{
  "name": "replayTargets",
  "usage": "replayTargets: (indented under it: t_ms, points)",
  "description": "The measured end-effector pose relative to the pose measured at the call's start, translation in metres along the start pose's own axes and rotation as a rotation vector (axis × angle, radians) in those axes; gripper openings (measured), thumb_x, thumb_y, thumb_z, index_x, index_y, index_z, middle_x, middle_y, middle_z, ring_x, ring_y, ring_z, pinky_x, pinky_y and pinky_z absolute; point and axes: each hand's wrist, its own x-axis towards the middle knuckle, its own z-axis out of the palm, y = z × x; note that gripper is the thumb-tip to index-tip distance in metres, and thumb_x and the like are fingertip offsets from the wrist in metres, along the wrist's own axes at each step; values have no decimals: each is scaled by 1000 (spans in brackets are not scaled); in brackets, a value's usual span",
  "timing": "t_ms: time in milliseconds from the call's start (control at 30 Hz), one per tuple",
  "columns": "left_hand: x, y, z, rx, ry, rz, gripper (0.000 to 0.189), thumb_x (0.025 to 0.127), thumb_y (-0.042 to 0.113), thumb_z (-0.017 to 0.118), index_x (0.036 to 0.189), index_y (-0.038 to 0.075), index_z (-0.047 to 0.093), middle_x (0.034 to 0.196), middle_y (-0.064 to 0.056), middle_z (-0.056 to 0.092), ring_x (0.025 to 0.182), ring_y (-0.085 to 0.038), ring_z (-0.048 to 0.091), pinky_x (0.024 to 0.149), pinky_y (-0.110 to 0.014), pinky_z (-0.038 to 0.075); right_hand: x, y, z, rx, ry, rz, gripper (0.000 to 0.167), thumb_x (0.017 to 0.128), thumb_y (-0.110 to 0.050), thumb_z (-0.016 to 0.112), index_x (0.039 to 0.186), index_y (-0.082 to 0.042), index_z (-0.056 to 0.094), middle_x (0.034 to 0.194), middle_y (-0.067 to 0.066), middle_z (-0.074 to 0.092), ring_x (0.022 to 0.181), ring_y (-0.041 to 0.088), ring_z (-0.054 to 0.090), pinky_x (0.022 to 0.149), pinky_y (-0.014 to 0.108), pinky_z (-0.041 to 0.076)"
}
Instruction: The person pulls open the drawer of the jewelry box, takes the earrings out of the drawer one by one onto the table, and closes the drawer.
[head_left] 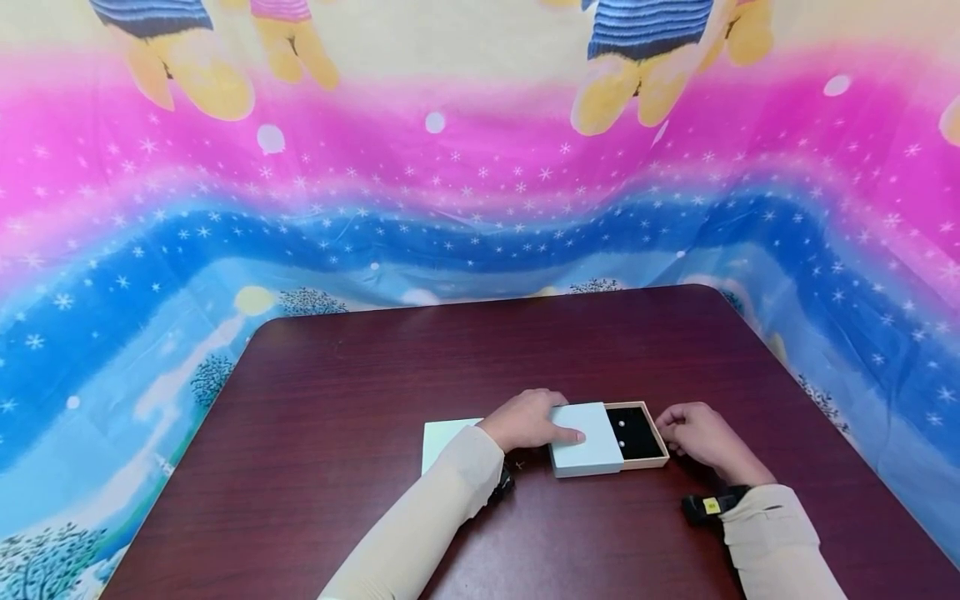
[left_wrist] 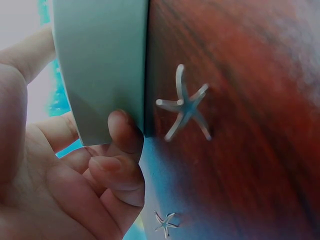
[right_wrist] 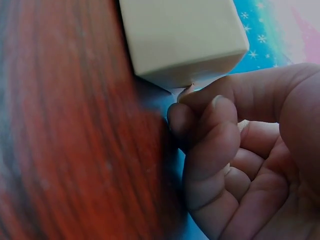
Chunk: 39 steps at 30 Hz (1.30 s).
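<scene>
A pale mint slide-out jewelry box lies on the table, its white sleeve (head_left: 585,421) partly off a tan drawer (head_left: 645,463). Inside the drawer, a black insert (head_left: 637,437) carries two small pearl-like studs. My left hand (head_left: 528,419) grips the sleeve, thumb on top and fingers around its left end. At the drawer's right end, my right hand (head_left: 697,432) pinches a small pull tab (right_wrist: 187,92) between thumb and curled forefinger. Two silver starfish-shaped pieces, one larger starfish (left_wrist: 185,105) and a smaller-looking starfish (left_wrist: 165,223), lie beside the sleeve near my left fingers.
Another pale flat box or card (head_left: 442,440) lies on the left, partly covered by my left forearm. The dark red wooden table (head_left: 360,375) has rounded back corners. A patterned cloth (head_left: 465,192) hangs behind and around it.
</scene>
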Motion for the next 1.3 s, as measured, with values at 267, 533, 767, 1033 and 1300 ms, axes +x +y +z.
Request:
replayTargets:
  t_ms: [267, 533, 767, 1033, 1300]
  points:
    - [0, -2, 2, -8, 3, 1, 63, 82, 59, 70, 130, 18, 61, 119, 9, 61, 108, -7, 55, 88, -28, 46, 2, 4, 0, -5, -8, -16, 12, 92, -3, 58, 92, 3, 69, 76, 5, 62, 66, 21, 57, 57, 33, 50]
    - [-2, -1, 6, -16, -11, -23, 63, 81, 60, 70, 129, 20, 61, 119, 11, 59, 108, -6, 54, 87, -28, 46, 0, 6, 0, 33, -46, -13, 13, 93, -4, 59, 96, 4, 69, 76, 6, 61, 65, 22, 56, 55, 33, 50]
    - [-1, -1, 3, -3, 2, -11, 65, 81, 61, 69, 131, 20, 60, 122, 9, 59, 112, -8, 53, 89, -29, 46, 0, 3, -6, -4, -21, -38, 16, 95, -9, 60, 101, 3, 69, 79, 6, 62, 64, 23, 55, 54, 34, 48]
    - [1, -4, 3, 4, 2, 6, 66, 82, 62, 68, 131, 19, 60, 123, 9, 59, 113, -8, 53, 89, -28, 46, 1, -6, -14, -78, 7, -104, 17, 98, -12, 57, 97, -2, 71, 81, 5, 64, 64, 20, 57, 56, 33, 48]
    - [1, -4, 2, 5, 1, 18, 63, 83, 60, 68, 130, 19, 60, 120, 10, 59, 110, -7, 54, 88, -27, 46, 4, -16, -17, -90, 24, -134, 17, 98, -17, 60, 98, -3, 71, 77, 5, 63, 65, 20, 58, 57, 30, 48]
